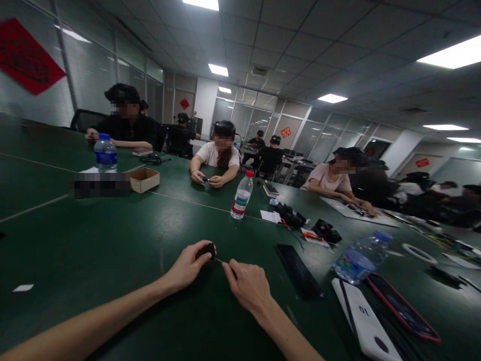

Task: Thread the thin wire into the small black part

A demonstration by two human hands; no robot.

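Above the green table (124, 240), my left hand (189, 264) is closed, pinching a small black part (212, 250) between thumb and fingers. My right hand (248, 286) is closed around a tool whose thin metal shaft (218, 260) points left toward the black part. Its handle is mostly covered by my fingers, so I cannot tell its exact kind. The shaft tip reaches the black part, though the contact point is too small to make out. A dark phone-like slab (299, 271) lies just right of my right hand.
Ahead stands a red-capped water bottle (241, 196). To the right are a tipped blue-capped bottle (361, 258), a white device (363, 316) and a red-edged phone (402, 306). An open cardboard box (145, 180) sits far left. Several people sit around the table.
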